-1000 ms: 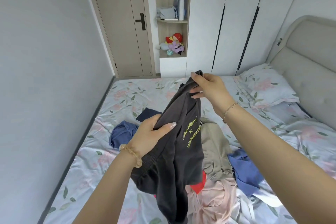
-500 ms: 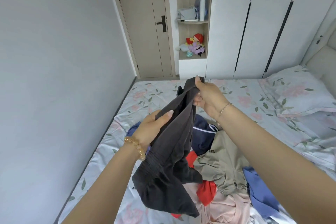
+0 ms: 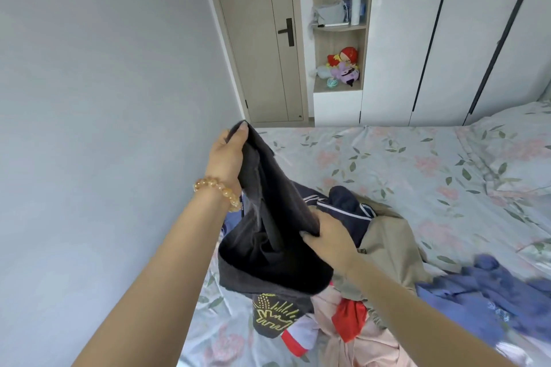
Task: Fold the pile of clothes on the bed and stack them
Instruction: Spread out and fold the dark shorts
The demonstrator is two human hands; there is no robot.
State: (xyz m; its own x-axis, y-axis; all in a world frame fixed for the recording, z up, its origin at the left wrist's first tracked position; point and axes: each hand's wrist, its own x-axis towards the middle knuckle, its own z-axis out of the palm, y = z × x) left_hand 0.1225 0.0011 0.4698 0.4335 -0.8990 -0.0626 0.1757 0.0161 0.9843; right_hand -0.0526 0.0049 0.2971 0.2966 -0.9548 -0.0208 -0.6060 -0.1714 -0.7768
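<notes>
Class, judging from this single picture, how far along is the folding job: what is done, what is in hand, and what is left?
Done: nothing shows folded or stacked on the bed. In hand: the left hand and right hand both grip a dark grey garment, raised above the pile. Left: that garment, plus the khaki piece, the blue clothes, and the pink and red items, all lying crumpled.

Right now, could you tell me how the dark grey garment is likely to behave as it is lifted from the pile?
Probably floppy: the dark grey garment sags between the left hand and right hand gripping it. It looks fairly thick, so likely weighty for clothing. Its loose lower end may drag over the pile of clothes.
</notes>
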